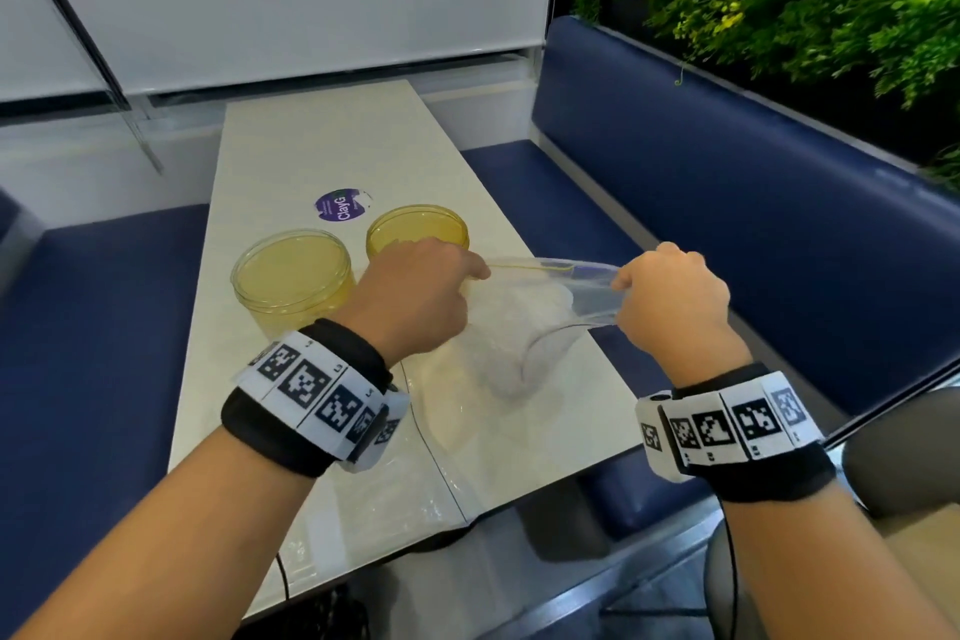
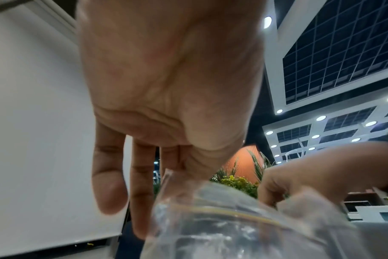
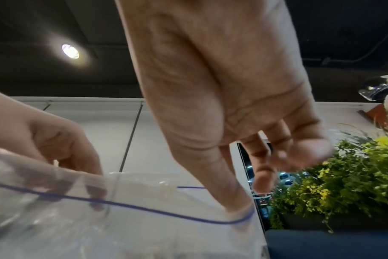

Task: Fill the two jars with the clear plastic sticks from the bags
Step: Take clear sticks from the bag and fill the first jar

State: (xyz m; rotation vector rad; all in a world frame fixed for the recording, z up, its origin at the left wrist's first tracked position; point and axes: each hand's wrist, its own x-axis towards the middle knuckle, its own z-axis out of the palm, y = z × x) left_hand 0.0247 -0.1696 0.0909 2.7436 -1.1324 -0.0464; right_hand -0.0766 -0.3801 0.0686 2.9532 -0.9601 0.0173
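clear bag (image 1: 519,327) with pale sticks inside, at centre of the frame, mouth pulled wide | my left hand (image 1: 421,296) pinches its left lip, my right hand (image 1: 670,299) pinches the right lip | two yellow jars (image 1: 291,276) just left behind, on white table (image 1: 291,146) | blue bench (image 1: 727,182) at right

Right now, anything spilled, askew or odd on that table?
Nothing spilled. Both jars stand upright and open. Left hand and right hand pinch the zip bag mouth apart. One oddity: a second clear bag lies at the table's near edge, seemingly overhanging it.
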